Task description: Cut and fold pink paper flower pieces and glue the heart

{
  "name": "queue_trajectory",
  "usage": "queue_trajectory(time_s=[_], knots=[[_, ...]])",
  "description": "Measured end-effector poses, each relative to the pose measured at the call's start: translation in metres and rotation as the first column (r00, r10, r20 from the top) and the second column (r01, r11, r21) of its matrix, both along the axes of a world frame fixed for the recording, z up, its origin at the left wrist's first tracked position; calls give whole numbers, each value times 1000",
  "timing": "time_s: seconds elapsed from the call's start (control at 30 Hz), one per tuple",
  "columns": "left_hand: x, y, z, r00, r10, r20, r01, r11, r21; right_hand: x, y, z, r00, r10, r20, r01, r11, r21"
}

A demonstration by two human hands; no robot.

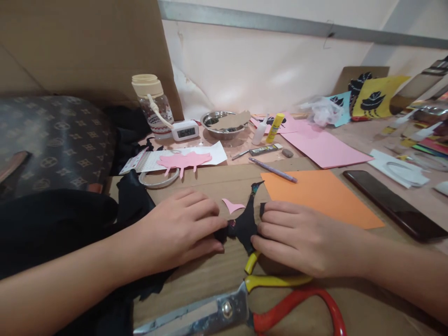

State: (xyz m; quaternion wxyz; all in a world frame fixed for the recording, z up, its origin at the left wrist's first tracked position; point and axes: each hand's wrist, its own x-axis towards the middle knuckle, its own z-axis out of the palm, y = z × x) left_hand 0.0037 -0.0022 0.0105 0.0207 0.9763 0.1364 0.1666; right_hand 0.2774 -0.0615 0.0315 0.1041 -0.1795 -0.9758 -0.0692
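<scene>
A black cutout [245, 226] of thin material, with small shiny coloured patches, lies on the cardboard [196, 289] between my hands. The fingers of my left hand [191, 228] are bent and pressed together on its left end. Closed around its right side are the fingers of my right hand [297, 238], which hide part of it. A small pink scrap [233, 206] sits just above the cutout. Large scissors [227, 308] with one red and one yellow handle lie nearest me, below both hands. Black cloth [63, 233] spreads under and beside my left forearm.
Orange paper [315, 196], a purple pen [273, 170] and a dark phone [395, 203] lie to the right. Farther back stand a metal bowl [224, 135], a yellow glue stick [275, 128], a white clock [185, 130] and a bottle [156, 109]. A tape ring [159, 183] lies by a pink cutout [185, 160].
</scene>
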Motion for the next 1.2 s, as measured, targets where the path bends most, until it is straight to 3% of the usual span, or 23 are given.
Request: queue_trajectory(time_s=[0.13, 0.27, 0.37, 0.67, 0.9, 1.1, 1.2], knots=[[2, -2, -2, 998, -1, -56, 6, 997, 74, 0, -2, 0, 997, -19, -75, 14, 997, -74], [4, -4, 0, 999, -13, -31, 15, 996, 91, 1, 9, 0, 949, -213, -234, 182, 972, -146], [4, -3, 2, 1000, 4, 2, -4, 999, 42, -3, 21, -4, 916, -320, -242, 271, 938, -214], [3, -4, 0, 996, -42, -81, 49, 995, 82, 0, 24, -12, 918, -324, -231, 197, 875, -443], [1, -2, -6, 997, -65, -47, 68, 996, 65, 2, 27, -22, 917, -382, -113, 286, 828, -482], [0, 0, -4, 1000, -1, 9, 0, 998, 61, -4, 21, -21, 922, -312, -230, 208, 898, -387], [2, 2, -4, 997, 46, 67, -50, 997, 54, -6, 20, -17, 907, -334, -255, 221, 895, -387]])
